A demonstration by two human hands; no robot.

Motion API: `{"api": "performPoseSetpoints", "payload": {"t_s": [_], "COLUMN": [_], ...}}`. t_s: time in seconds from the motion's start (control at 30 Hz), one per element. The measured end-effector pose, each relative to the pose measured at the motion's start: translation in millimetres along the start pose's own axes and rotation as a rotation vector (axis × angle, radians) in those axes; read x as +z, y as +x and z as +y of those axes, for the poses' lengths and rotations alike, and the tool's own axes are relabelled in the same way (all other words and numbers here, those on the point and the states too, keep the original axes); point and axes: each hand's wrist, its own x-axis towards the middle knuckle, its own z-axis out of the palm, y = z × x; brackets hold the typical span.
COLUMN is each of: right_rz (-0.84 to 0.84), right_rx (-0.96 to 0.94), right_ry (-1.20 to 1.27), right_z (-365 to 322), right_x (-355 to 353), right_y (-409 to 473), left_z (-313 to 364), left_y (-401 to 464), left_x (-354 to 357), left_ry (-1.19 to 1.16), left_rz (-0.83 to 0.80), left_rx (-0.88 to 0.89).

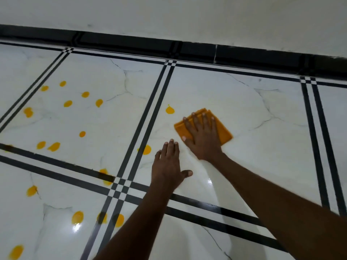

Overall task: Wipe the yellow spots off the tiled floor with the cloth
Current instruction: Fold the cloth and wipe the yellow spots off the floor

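Note:
A folded orange cloth (224, 131) lies flat on the white marble-look tiled floor (253, 113). My right hand (201, 136) presses down on the cloth with fingers spread. My left hand (168, 167) rests palm-down on the bare tile just left of it, holding nothing. One yellow spot (170, 110) sits just beyond the cloth's left corner, another yellow spot (146, 149) lies by the black tile lines beside my left fingers. Several more yellow spots (68, 103) dot the tile to the left, and others (77, 217) lie on the near-left tile.
Black double grout lines (150, 117) cross the floor between tiles. A black skirting strip (206, 50) runs along the base of the white wall (187, 15) at the far side. The tile around and right of the cloth shows no spots.

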Motion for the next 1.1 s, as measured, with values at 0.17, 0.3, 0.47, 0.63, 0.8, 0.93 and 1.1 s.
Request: {"api": "performPoseSetpoints", "payload": {"t_s": [0.17,0.3,0.47,0.63,0.8,0.93,1.1], "right_rz": [-0.008,-0.031,-0.146,-0.061,-0.051,-0.078,-0.102], "right_rx": [0.124,0.159,-0.165,-0.299,0.034,-0.163,-0.304], "right_ry": [-0.031,0.036,-0.009,-0.036,0.035,0.052,-0.029], "right_z": [21.8,-16.7,-94.8,-52.4,-51.4,-133.5,-85.0], "right_x": [-12.7,-15.7,-4.9,1.8,-20.8,-1.5,2.1], "right_y": [49.8,105.0,84.3,29.6,128.5,92.1,68.9], "left_z": [-30.6,-112.0,-146.9,-154.3,-152.1,-152.6,-156.8], "left_y": [-18.6,-13.7,-14.9,-16.6,-12.9,-11.4,-9.3], "left_x": [-10.3,-27.8,-24.4,-21.5,-24.8,-25.0,-25.1], "left_ry": [0.036,-0.002,-0.009,-0.024,0.023,0.031,0.027], "left_rz": [0.12,0.068,-0.09,-0.04,-0.07,-0.078,-0.081], "left_rx": [-0.123,-0.29,-0.267,-0.248,-0.249,-0.264,-0.257]}}
